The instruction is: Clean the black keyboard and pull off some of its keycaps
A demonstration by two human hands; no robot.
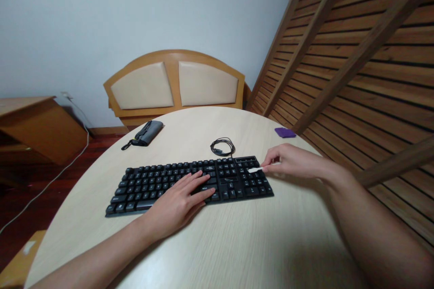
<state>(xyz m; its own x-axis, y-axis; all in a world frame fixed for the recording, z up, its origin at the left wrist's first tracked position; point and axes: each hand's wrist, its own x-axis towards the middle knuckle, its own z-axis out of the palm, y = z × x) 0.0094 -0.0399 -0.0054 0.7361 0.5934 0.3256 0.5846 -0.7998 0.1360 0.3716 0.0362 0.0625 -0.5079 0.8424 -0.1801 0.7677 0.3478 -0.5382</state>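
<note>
A black full-size keyboard [145, 185] lies on the round pale wooden table [237, 244], turned slightly so its right end is farther away. My left hand [179, 198] rests flat on its middle-right keys near Enter, fingers spread and holding nothing. At the number pad, my right hand [283, 161] pinches a small white brush [255, 170]. The brush's wider end points left and lies over the upper number-pad keys; its bristles are too small to make out. Behind the keyboard sits its coiled black cable [222, 146].
A grey folded pouch [149, 133] with a black loop lies at the table's far left. At the far right edge is a purple cloth [285, 132]. A chair back [174, 83] stands beyond the table, and a slatted wooden panel [356, 54] leans at right.
</note>
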